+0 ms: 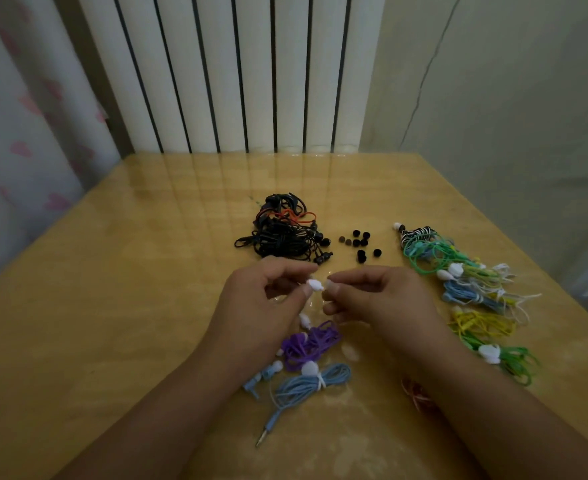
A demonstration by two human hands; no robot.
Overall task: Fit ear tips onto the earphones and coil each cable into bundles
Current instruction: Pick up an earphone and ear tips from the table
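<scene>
Nearest: blue coiled earphones, purple bundle behind. Left hand pinches white earbud; right hand pinches something small and white against it. Black ear tips beyond.

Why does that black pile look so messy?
The black earphones lie in a loose tangle at the table's far middle, unlike the tied blue bundle near the person. Loose black ear tips sit scattered beside them.

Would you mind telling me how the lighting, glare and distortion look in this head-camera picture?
Head view: dim overall; the glossy table mirrors the radiator as pale streaks; wide-angle bending splays the table edges; the white earbud between left hand and right hand looks soft.
</scene>
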